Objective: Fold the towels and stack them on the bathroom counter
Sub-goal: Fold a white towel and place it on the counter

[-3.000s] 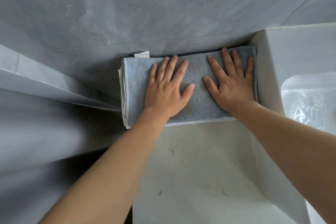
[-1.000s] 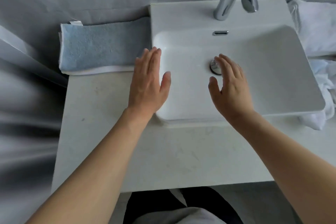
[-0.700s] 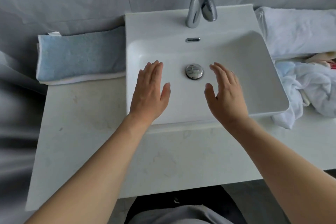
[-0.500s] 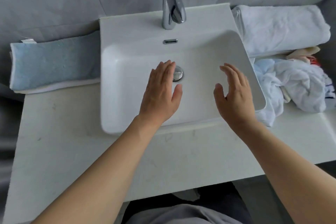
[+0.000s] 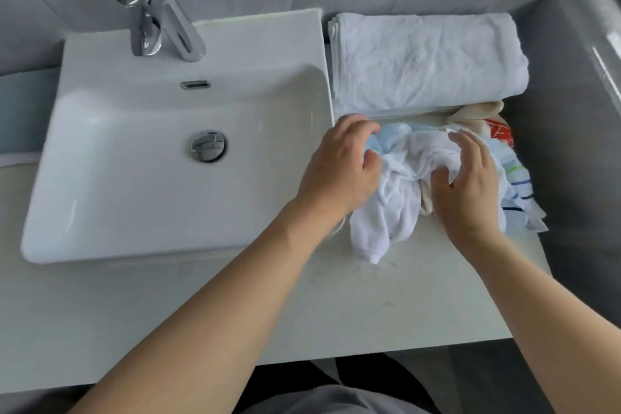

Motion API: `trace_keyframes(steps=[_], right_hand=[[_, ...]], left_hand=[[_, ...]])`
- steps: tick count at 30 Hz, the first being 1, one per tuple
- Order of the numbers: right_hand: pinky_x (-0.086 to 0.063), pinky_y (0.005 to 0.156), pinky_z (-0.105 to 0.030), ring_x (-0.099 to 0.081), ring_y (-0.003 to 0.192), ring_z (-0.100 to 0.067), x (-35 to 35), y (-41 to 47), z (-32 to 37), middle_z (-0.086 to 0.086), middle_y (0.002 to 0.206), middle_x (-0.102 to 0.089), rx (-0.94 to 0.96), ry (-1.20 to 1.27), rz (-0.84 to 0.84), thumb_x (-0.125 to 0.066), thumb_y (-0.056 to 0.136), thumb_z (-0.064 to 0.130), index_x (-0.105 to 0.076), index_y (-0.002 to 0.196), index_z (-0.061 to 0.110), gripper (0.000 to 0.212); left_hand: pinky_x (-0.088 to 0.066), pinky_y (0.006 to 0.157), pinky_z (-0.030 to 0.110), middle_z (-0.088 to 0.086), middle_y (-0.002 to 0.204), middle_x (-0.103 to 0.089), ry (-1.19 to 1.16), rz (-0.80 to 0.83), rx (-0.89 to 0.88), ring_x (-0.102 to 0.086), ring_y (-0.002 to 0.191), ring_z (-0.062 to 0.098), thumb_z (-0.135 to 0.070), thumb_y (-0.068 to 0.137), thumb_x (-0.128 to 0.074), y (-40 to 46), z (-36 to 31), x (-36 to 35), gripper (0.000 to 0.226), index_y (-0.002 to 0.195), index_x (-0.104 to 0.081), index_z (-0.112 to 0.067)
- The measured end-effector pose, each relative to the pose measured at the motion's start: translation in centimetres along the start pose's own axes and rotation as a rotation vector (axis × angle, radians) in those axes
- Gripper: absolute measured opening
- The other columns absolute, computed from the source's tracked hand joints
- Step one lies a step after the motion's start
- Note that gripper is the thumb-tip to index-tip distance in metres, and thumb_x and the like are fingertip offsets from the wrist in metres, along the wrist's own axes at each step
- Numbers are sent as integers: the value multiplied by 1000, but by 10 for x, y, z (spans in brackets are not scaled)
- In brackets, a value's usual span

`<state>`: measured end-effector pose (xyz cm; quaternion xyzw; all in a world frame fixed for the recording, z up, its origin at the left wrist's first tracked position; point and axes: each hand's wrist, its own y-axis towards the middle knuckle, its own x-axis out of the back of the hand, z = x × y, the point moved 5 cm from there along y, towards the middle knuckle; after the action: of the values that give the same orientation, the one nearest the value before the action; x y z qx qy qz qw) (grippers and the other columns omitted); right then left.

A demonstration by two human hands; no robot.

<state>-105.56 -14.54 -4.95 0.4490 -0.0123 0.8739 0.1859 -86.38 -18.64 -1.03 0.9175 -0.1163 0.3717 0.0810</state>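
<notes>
A crumpled pile of small towels (image 5: 400, 198), white, pale blue and striped, lies on the white counter (image 5: 353, 306) to the right of the sink. My left hand (image 5: 339, 168) is at the pile's left edge, its fingers and thumb curled round a pale blue and white fold. My right hand (image 5: 470, 181) is over the middle of the pile with its fingers spread and lightly bent, touching the white cloth. A folded white towel (image 5: 426, 60) lies behind the pile against the wall. The folded blue towel (image 5: 23, 104) shows only as a strip at the far left.
A white rectangular sink (image 5: 100, 185) with a chrome tap (image 5: 151, 10) and a drain plug (image 5: 208, 145) fills the left half. Grey tiled wall runs behind. The counter ends at a grey wall on the right and at its front edge near my body.
Both hands left the folded blue towel, crossed rightward over the sink and now reach the crumpled pile. The view swung right with them.
</notes>
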Motion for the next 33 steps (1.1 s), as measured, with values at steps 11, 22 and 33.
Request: trace_keyframes(steps=[11, 22, 33], right_hand=[[-20, 116, -39, -30, 141, -29, -13, 13, -90, -9, 154, -34, -86, -163, 268, -60, 89, 15, -33, 149, 12, 66], [-26, 105, -49, -35, 123, -36, -13, 28, -104, -7, 139, -37, -153, -153, 299, -68, 77, 32, -38, 145, 30, 74], [-39, 52, -21, -48, 64, 0, 10, 25, -92, 15, 72, -53, -195, 272, 56, -58, 74, 22, -44, 87, 30, 21]], left_hand=[[-36, 80, 35, 12, 126, -49, 580, 320, 174, -45, 114, 33, -15, 90, -53, 40, 5, -135, 38, 127, -49, -11], [-24, 49, 26, -13, 54, -31, -546, 105, 465, -31, 54, 11, -17, 60, -54, 34, -25, -82, 18, 55, -36, -22], [-47, 69, 32, -8, 73, -65, -47, 786, 411, -58, 68, 12, -41, 75, -73, -23, -17, -89, 22, 82, -62, -23]])
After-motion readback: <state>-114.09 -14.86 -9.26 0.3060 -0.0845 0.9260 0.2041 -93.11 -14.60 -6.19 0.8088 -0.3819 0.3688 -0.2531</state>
